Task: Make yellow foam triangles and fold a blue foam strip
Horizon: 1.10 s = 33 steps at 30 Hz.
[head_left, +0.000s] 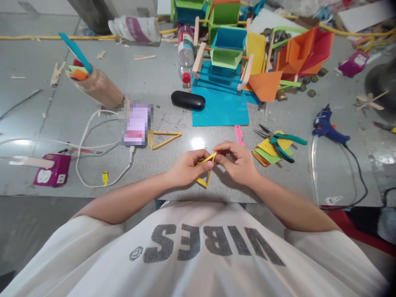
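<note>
your yellow strip (202, 182) is narrow and folded flat, bent into a small triangle with an open middle. you have it near the table's (154, 82) front edge, one corner pointing down toward you. its far corner sits in the fingertips of your right hand (239, 163), where the ends of two sides meet at a sharp angle. your left hand (185, 167) grips the upper side and covers the left part, so you cannot tell how that corner is formed.
</note>
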{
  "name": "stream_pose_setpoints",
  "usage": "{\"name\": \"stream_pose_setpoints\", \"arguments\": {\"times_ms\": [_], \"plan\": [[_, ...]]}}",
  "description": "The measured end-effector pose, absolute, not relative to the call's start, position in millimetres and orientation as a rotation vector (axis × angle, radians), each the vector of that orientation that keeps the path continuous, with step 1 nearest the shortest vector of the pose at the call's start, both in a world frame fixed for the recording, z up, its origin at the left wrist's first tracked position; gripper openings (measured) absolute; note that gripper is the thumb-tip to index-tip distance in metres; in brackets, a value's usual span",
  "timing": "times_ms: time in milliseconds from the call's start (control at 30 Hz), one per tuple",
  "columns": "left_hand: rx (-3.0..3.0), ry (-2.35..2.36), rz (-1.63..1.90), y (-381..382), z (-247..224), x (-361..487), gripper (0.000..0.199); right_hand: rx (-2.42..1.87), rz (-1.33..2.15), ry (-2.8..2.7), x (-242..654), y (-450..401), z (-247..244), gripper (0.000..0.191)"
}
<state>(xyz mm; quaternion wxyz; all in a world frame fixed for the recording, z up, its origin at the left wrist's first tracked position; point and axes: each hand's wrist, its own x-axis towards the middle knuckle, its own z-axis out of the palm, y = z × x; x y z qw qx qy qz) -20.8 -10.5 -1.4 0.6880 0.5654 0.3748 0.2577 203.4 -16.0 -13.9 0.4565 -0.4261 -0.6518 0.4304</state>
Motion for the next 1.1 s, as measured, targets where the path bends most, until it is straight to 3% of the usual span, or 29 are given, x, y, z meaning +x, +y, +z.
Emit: {"name": "stream_pose_setpoints", "arguments": {"times_ms": [567,933,1100], "plan": [[1.195,0.741,0.489,-9.6,-4.8,-22.0,0.061,-0.902,0.808,-1.736,203.0,-16.6,-8.8,0.019],[1.213,0.723,0.477,-10.3,-6.9,-21.3,0.062,-0.764,0.424,-1.955,209.4,-12.4,-13.0,0.028],[1.279,0.763,0.459,-9.2,-4.0,-24.1,0.059,-0.787,0.46,-1.943,209.3,-13.3,-10.8,0.029]]}}
